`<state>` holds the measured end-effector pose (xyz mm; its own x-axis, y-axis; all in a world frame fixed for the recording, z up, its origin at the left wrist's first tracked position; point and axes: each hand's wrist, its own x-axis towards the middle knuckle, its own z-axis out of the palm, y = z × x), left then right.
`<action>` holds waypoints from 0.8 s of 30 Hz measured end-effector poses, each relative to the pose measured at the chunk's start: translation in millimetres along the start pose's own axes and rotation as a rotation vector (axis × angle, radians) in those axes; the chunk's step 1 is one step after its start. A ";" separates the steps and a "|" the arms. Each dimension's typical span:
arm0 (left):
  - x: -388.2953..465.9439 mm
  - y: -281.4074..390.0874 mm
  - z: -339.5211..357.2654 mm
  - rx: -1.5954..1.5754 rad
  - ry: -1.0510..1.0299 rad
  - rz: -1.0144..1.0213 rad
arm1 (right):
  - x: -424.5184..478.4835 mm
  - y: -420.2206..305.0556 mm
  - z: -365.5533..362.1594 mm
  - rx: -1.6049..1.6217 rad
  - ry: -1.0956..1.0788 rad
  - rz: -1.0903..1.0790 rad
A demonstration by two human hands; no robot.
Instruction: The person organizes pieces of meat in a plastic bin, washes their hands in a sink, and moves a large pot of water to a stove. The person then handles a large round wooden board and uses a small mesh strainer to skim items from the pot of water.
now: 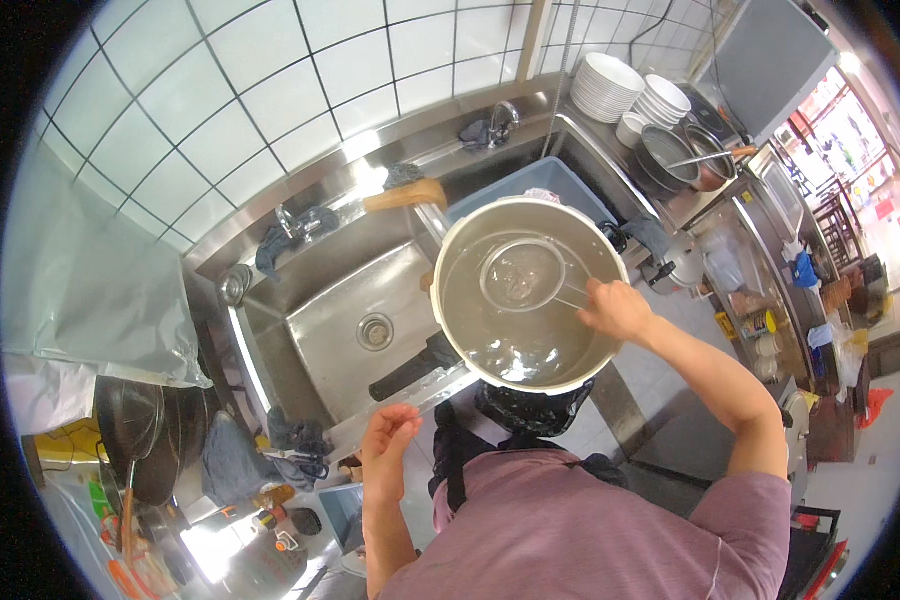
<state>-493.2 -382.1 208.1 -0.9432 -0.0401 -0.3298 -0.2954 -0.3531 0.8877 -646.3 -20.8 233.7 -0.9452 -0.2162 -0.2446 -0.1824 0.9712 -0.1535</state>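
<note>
My right hand (pixel 613 309) grips the wire handle of a round mesh strainer (pixel 523 255). The strainer sits inside a large metal pot (pixel 450 330), over or in its cloudy liquid (pixel 487 345); I cannot tell how deep. Something translucent and wet shows in the mesh. A thick black handle (pixel 412 367) juts from the pot over the stainless steel sink (pixel 337 307). Holding nothing, my left hand (pixel 390 435) is beside the sink's wet front rim (pixel 427 390), with thumb and fingers apart.
A grey-blue plastic tub (pixel 510 184) stands in the right basin, behind the pot. Stacked white bowls (pixel 606 86) and dark pots (pixel 656 161) line the right counter. Two faucets (pixel 504 116) rise along the back. Scissors (pixel 296 456) and cloths lie left; a wok (pixel 150 450) hangs beyond.
</note>
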 end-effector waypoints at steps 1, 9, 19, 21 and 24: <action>0.9 0.2 1.1 0.010 -0.015 -0.003 | -6.6 -2.6 -3.6 0.014 -0.023 -0.005; 12.7 -5.9 10.0 0.000 -0.081 -0.027 | -57.5 -40.7 -31.3 0.767 -0.668 0.431; 16.6 -15.2 7.1 -0.023 -0.088 -0.002 | -30.8 -9.5 -17.6 0.697 -0.642 0.612; 14.8 -15.1 2.9 -0.021 -0.067 0.007 | -21.9 -7.4 -18.8 0.545 -0.578 0.526; 11.0 -13.7 -1.3 -0.023 -0.033 0.006 | -12.8 -15.0 -23.8 0.321 -0.466 0.355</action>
<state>-499.3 -378.9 191.8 -0.9497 -0.0113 -0.3131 -0.2863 -0.3746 0.8819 -637.9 -30.3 261.9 -0.7041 0.0208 -0.7098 0.2760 0.9290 -0.2466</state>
